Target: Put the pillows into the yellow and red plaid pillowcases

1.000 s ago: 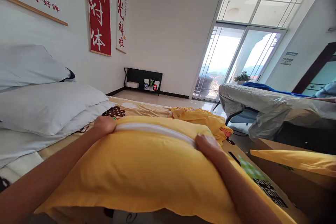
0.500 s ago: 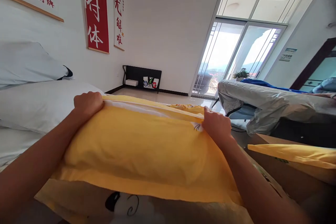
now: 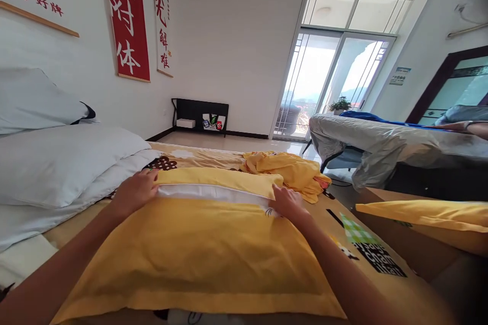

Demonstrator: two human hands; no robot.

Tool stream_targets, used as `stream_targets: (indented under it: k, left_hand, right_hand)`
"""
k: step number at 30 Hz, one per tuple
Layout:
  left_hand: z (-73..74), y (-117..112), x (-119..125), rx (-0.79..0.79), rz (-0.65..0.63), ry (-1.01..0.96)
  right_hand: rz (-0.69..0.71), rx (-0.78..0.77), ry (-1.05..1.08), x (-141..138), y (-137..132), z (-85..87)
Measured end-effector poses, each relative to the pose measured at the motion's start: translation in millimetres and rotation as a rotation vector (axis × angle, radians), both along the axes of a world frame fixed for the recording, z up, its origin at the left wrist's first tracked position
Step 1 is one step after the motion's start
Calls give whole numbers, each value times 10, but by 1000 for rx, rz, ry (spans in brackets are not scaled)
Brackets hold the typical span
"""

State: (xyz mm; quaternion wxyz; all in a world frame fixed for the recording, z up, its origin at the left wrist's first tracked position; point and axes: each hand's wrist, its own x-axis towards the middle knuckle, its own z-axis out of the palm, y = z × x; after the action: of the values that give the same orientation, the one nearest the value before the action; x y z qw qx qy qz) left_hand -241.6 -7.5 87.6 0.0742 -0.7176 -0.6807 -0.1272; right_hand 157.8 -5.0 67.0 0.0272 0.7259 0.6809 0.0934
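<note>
A yellow pillowcase [image 3: 213, 249] with a pillow inside lies in front of me on a patterned bed sheet [image 3: 396, 284]. Its open edge faces away from me, and a strip of white pillow [image 3: 213, 194] shows through the gap. My left hand [image 3: 137, 190] is closed on the far left corner of the pillowcase. At the far right corner, my right hand [image 3: 287, 203] grips the cloth beside a small printed whisker mark. Some of the fingertips are hidden under the fabric.
White pillows [image 3: 76, 162] are piled on the left. A crumpled yellow cloth [image 3: 290, 170] lies beyond my right hand. On the right, a cardboard box [image 3: 427, 244] has yellow fabric [image 3: 427, 216] over it. Behind stands a plastic-covered table [image 3: 373, 134], with another person's arm [image 3: 465, 128] at its far end.
Both hands have lowered the pillowcase and pillow onto the bed, from a raised, tilted position. More of the sheet and the crumpled yellow cloth now shows behind. The view has shifted slightly right.
</note>
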Motion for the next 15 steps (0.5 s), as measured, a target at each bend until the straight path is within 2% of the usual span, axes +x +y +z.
stream_targets:
  k: [2, 4, 6, 8, 10, 12, 15]
  left_hand:
    - [130, -169, 421, 177, -200, 3]
    - [35, -298, 975, 170, -486, -1]
    - [-243, -345, 1520, 143, -682, -37]
    - [-563, -325, 1944, 106, -765, -59]
    - [-763, -276, 2198, 34, -778, -45]
    - [-751, -209, 2299, -84, -761, 14]
    - [-456, -24, 2307, -260, -742, 76]
  right_hand:
    - [-33, 149, -3, 0, 7, 94]
    - [-57, 263, -3, -59, 11, 46]
    - [-82, 260, 3, -99, -8, -105]
    - [-112, 195, 1, -69, -56, -266]
    - [-146, 176, -5, 15, -115, -349]
    - [-166, 219, -15, 89, -159, -323]
    - [-185, 307, 4, 101, -150, -178]
